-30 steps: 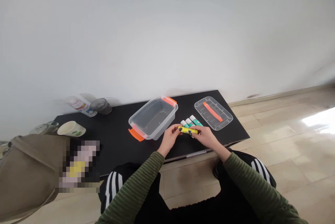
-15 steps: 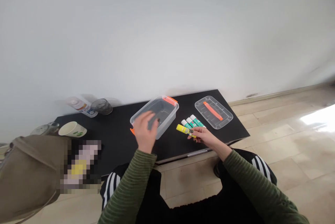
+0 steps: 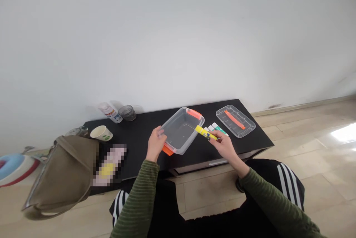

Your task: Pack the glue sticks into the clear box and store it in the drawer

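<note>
My right hand (image 3: 224, 146) holds a yellow glue stick (image 3: 204, 132) by its lower end, its capped end pointing left beside the box's right wall. With fingers closed over the left rim, my left hand (image 3: 156, 144) grips a clear plastic box (image 3: 182, 134) that has orange clips. Nothing lies inside the box. Several glue sticks with white caps and green labels (image 3: 220, 129) lie side by side on the table behind my right hand, which partly hides them. The clear lid with an orange handle (image 3: 236, 120) lies flat to their right.
The black table (image 3: 139, 134) stands against a white wall. On its left are a spray can (image 3: 110, 113), a dark glass (image 3: 127, 113), a paper cup (image 3: 101, 133) and a blurred-out pink-and-yellow item (image 3: 109, 165). A brown bag (image 3: 62, 173) sits at the left end.
My left hand has come down from above the box and taken hold of its left rim. My right hand has raised the yellow glue stick towards the box. The camera view has turned left.
</note>
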The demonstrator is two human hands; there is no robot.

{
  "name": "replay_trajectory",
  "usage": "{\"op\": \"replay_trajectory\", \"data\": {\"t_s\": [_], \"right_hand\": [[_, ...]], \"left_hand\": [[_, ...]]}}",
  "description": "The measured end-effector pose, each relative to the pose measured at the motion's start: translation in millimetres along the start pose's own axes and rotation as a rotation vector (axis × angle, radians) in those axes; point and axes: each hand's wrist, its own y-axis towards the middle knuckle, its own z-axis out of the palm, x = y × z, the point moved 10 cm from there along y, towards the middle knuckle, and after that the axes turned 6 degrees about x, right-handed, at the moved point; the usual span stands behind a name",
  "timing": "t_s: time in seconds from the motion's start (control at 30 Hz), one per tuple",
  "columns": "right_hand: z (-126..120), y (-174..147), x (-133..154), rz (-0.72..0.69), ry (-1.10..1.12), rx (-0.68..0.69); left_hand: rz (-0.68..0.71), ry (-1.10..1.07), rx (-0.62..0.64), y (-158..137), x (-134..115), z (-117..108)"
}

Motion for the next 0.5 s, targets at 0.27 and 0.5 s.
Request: {"op": "replay_trajectory", "data": {"t_s": [0.27, 0.5], "right_hand": [[130, 15, 70, -0.187, -0.872, 0.372], [190, 19, 31, 0.087, -1.066, 0.706]], "left_hand": [[0.199, 0.051, 0.035, -37, 7, 15], [0.21, -0.005, 0.058, -51, 5, 17]]}}
